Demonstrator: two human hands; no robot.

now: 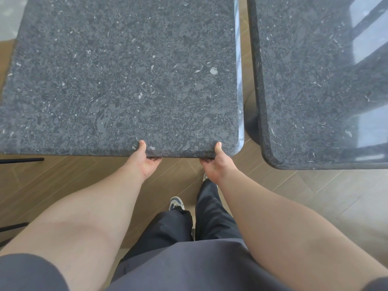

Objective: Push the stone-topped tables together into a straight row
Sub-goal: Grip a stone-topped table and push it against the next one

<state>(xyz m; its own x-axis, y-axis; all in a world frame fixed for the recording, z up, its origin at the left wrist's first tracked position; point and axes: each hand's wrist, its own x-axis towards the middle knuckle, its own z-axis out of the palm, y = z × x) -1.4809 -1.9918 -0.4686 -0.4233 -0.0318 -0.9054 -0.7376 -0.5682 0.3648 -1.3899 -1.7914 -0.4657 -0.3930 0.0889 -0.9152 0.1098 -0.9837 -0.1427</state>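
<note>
Underneath, both hands' fingers (155,158) hidden, thumbs atop the near table (126,70) edge, gripping.

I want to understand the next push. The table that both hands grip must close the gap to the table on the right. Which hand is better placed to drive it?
Probably the left hand. It grips the near edge of the held table farther from the gap, so it can push toward the right table. The right hand, near the corner, mostly steers.

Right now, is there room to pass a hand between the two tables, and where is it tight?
A floor-width gap runs between the left table and the right table, wide enough, I'd judge, for a hand. It's tightest by the dark pedestal base. The near edge is taken: left hand and right hand grip it.
</note>
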